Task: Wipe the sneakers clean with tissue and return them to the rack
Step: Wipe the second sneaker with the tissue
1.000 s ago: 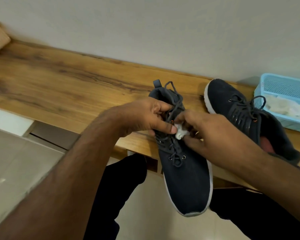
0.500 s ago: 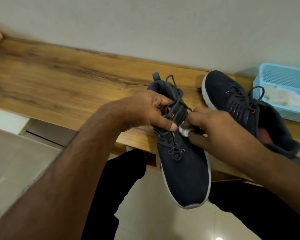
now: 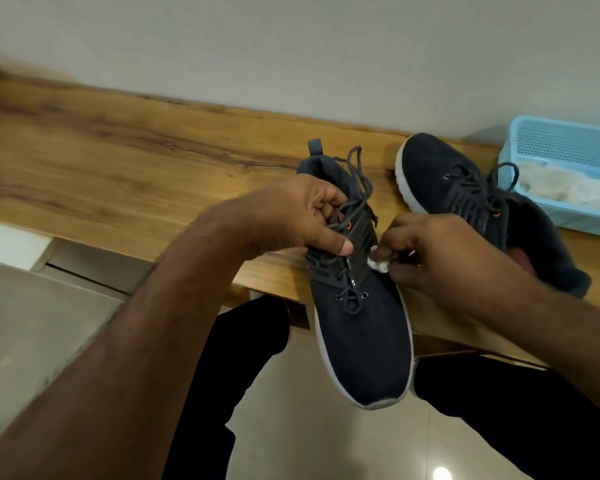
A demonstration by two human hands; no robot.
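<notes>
A dark navy sneaker (image 3: 361,344) with a white sole lies with its heel on the wooden shelf (image 3: 118,174) and its toe hanging over the front edge towards me. My left hand (image 3: 291,216) grips it at the collar and laces, thumb across the tongue. My right hand (image 3: 440,254) pinches a small wad of white tissue (image 3: 378,264) against the sneaker's right side by the laces. The second navy sneaker (image 3: 465,188) lies on the shelf to the right, its heel partly hidden behind my right wrist.
A light blue plastic basket (image 3: 565,143) holding crumpled tissue stands at the right end of the shelf against the wall. My legs in black trousers (image 3: 243,348) are below the shelf edge, over a pale tiled floor.
My right hand has slid the tissue from the laces out to the sneaker's right side. The left hand keeps its grip; the view has shifted slightly.
</notes>
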